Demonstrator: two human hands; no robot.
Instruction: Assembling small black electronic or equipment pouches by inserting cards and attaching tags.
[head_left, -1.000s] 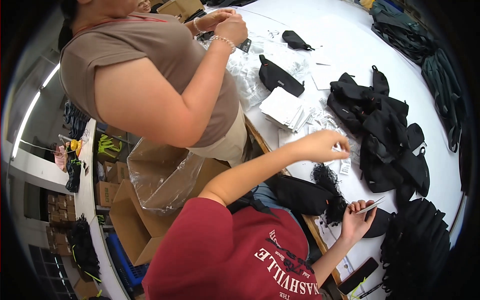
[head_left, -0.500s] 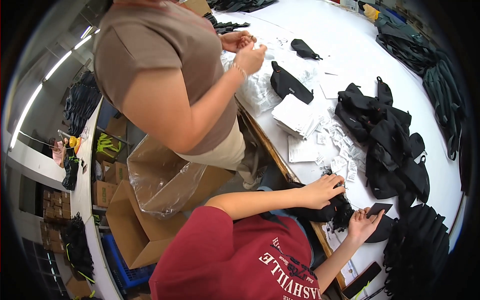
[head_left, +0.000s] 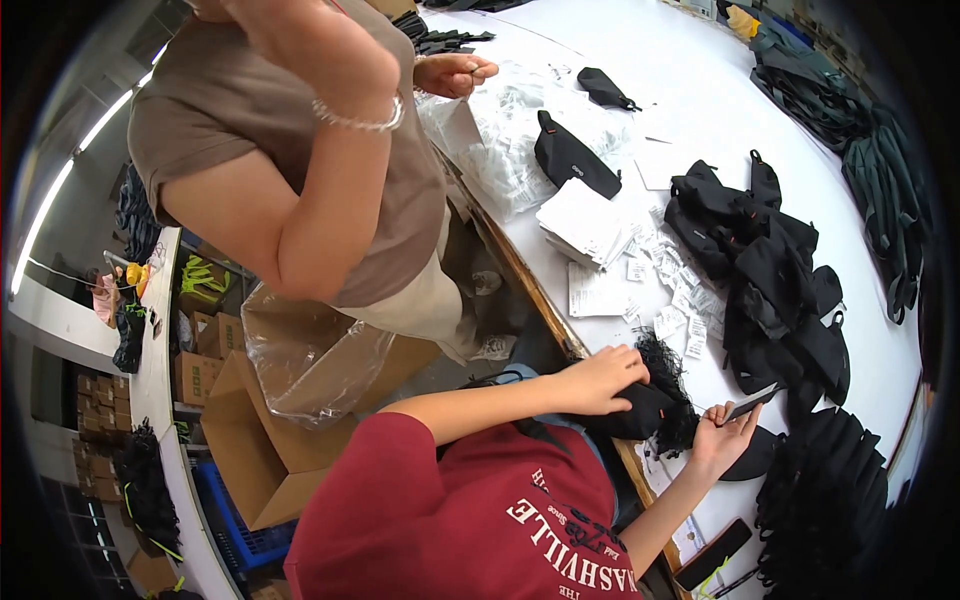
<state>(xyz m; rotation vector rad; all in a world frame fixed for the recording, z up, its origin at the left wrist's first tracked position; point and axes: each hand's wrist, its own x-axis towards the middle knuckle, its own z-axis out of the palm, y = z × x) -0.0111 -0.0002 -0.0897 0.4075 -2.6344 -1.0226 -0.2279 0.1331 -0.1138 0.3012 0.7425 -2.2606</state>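
Note:
My left hand (head_left: 598, 380) lies curled over a black fabric bundle (head_left: 655, 408) with frayed black strings, at the near edge of the white table (head_left: 700, 90). My right hand (head_left: 718, 435) is just right of it, palm up, pinching a thin dark flat card (head_left: 755, 400) in its fingertips. Small white paper tags (head_left: 672, 300) lie scattered just beyond both hands. A heap of black pouches (head_left: 770, 270) sits past the tags.
A person in a brown top (head_left: 300, 150) stands at my left, one hand (head_left: 455, 72) over clear plastic bags (head_left: 510, 150). An open cardboard box with a plastic liner (head_left: 300, 390) is on the floor. A dark phone (head_left: 712, 553) lies near the table edge, and dark green garments (head_left: 880, 190) sit far right.
My left hand has come down from above the paper tags onto the black bundle. My right hand stayed in place with the card. The co-worker's near arm has lifted.

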